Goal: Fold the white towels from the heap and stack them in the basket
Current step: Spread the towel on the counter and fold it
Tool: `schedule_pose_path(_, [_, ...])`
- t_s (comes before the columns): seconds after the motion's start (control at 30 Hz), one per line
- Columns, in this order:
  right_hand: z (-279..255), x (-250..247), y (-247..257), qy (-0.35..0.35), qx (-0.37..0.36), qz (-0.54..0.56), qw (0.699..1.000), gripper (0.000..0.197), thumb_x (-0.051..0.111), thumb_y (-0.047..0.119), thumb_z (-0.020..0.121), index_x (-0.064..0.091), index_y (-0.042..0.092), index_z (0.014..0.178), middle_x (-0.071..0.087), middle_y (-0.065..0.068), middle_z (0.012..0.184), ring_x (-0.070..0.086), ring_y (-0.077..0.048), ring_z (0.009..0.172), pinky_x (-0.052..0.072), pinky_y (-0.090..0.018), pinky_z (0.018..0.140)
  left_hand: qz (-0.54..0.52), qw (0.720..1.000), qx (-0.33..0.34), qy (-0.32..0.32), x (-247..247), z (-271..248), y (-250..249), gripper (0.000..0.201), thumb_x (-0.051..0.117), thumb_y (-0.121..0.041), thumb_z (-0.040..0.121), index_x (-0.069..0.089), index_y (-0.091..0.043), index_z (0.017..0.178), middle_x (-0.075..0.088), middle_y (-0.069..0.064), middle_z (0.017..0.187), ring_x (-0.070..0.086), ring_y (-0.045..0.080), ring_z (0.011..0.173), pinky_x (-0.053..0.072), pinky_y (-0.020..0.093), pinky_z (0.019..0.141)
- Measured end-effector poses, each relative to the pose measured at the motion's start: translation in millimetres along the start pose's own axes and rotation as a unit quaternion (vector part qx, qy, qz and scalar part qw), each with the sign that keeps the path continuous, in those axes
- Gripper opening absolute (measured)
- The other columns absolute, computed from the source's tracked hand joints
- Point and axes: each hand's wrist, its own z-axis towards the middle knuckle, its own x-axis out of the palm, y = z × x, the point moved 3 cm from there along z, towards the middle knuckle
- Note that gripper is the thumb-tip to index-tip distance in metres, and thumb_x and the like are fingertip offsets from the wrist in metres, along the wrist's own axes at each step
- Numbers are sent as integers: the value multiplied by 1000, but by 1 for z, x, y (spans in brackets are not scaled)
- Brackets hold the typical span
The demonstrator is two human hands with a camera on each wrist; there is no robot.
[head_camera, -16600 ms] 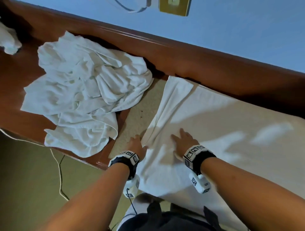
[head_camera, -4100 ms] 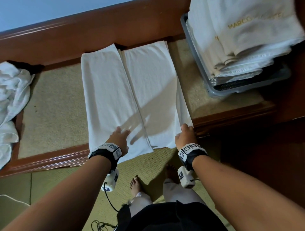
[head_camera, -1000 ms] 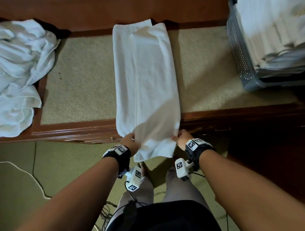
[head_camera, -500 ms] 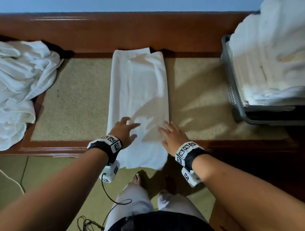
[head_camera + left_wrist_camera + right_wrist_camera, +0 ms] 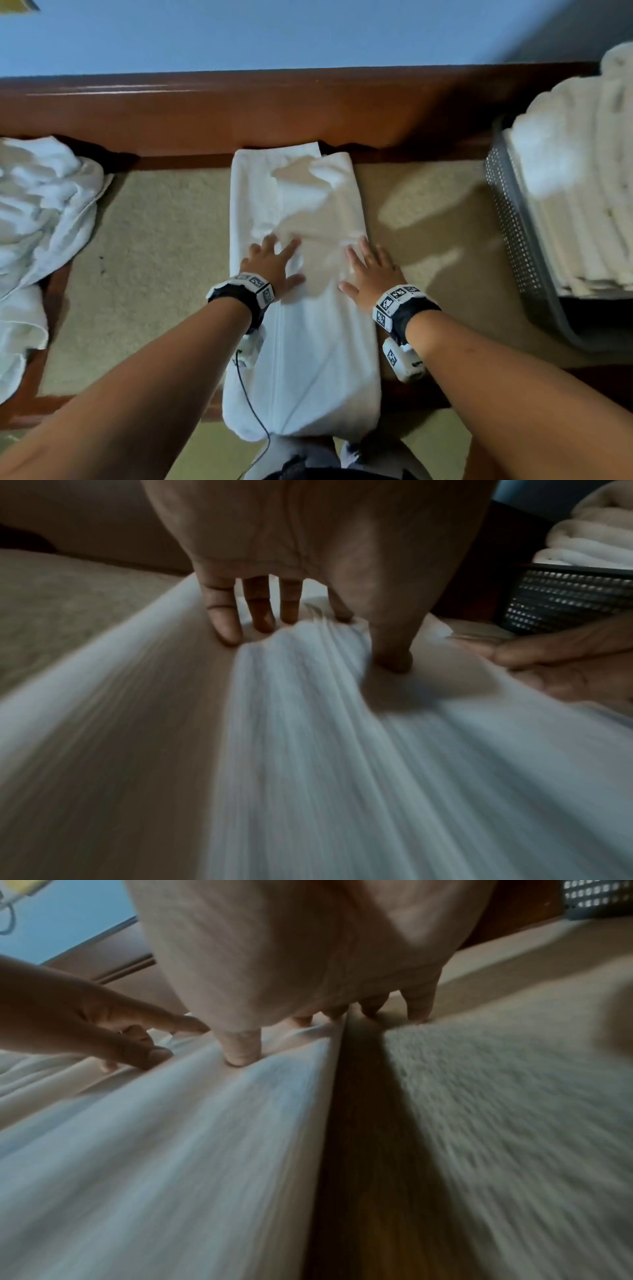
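Note:
A white towel point(image 5: 308, 359), folded into a long narrow strip, lies lengthwise on the beige-topped bench point(image 5: 154, 274), its near end hanging over the front edge. My left hand point(image 5: 274, 263) presses flat on the strip's left half with fingers spread. My right hand point(image 5: 368, 270) presses flat on its right edge. In the left wrist view my left hand's fingers point(image 5: 222, 620) push a small ridge into the towel point(image 5: 308, 750). The right wrist view shows my right hand's thumb point(image 5: 241, 1047) on the towel point(image 5: 171, 1150). The grey basket point(image 5: 513, 233) at right holds stacked folded towels point(image 5: 582, 178).
The heap of unfolded white towels point(image 5: 41, 212) lies at the bench's left end. A dark wooden rail point(image 5: 274, 109) runs along the back under a blue wall. A thin cable point(image 5: 253, 411) hangs from my left wrist. My feet stand below the bench's front edge.
Both hands have slid forward along the folded towel, from its near end to about its middle, still flat on it. A second ago they held the near end's corners.

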Motion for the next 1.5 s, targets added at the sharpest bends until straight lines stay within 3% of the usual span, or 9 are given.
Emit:
schedule_pose_path(0.2, [67,-49,-1,-7,4,2,1000,90,32,78,89,-18,39,154,-33,10,160,-15,-30,152,9,-58,119,-25,999,-33,10,-47,81,14,90,52,-67,88,-7,-47,152,26,19,147,32,41,132,42,53,100])
schedule_pose_path(0.5, [143,-106,1,-21,39,32,998,106,40,88,76,-21,44,151,-29,1,162,-21,-26,151,0,-65,117,-130,984,-33,-114,-71,134,8,99,60,-67,81,1,-39,155,29,12,141,38,35,125,36,48,104])
schedule_pose_path(0.63, [159,-121,8,-48,33,60,997,105,47,86,75,-10,45,154,-24,-1,164,-15,-30,151,3,-62,118,-338,928,-76,-139,-82,151,7,88,67,-48,88,15,-29,155,41,10,146,44,31,132,39,44,110])
schedule_pose_path(0.73, [167,-131,10,-131,28,113,985,90,57,75,80,18,40,154,7,-5,165,10,-34,150,19,-49,120,-440,880,-82,-157,-89,154,5,68,68,-37,90,31,-27,147,54,8,133,56,27,117,48,35,98])
schedule_pose_path(0.83, [169,-131,8,-124,36,140,982,87,60,67,83,18,42,154,6,-1,165,11,-32,150,22,-47,120,-443,872,-38,-206,-91,153,10,45,53,-15,98,48,-37,137,60,0,119,62,23,106,49,17,83])
schedule_pose_path(1.0, [168,-121,2,-131,32,154,979,92,59,60,88,1,43,157,-5,3,166,7,-32,151,22,-46,120,-356,910,14,-210,-85,163,28,67,40,6,94,33,-23,153,22,-4,163,39,8,138,28,2,101])
schedule_pose_path(1.27, [139,-102,4,-94,59,196,974,90,58,54,92,-2,41,157,-8,2,166,5,-29,153,23,-43,121,-241,960,12,-143,-77,140,37,70,55,-29,99,15,-34,157,-5,-3,166,27,26,147,28,41,118])
schedule_pose_path(1.37, [111,-88,6,-90,64,204,973,92,63,50,90,2,35,158,2,0,164,14,-26,150,28,-38,119,-170,970,-80,-153,-55,103,51,84,56,-46,95,0,-37,157,-8,-4,166,5,28,151,14,53,119])
schedule_pose_path(1.5, [66,-56,6,-101,90,257,957,94,68,41,90,7,30,159,19,-9,155,34,-28,140,34,-33,111,-264,922,-232,-162,-12,44,73,94,71,-46,84,12,-26,155,22,12,153,30,38,137,29,52,113])
